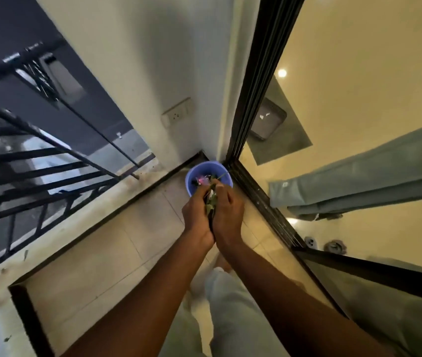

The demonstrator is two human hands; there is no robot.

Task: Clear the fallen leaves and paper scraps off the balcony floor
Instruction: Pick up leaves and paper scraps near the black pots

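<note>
Glossy floor tiles (106, 256), plastic bucket (199, 168)

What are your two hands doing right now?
The left hand grips the leaves above the blue bucket.
The right hand grips the same leaves.

Both bare forearms reach up the frame, the left from 7 o'clock and the right from 5 o'clock, and meet at the wrists near centre. The left grip (196, 218) and right grip (228, 212) are cupped together, backs outward, fingers curled round leaves (211, 202) squeezed between them.
</note>
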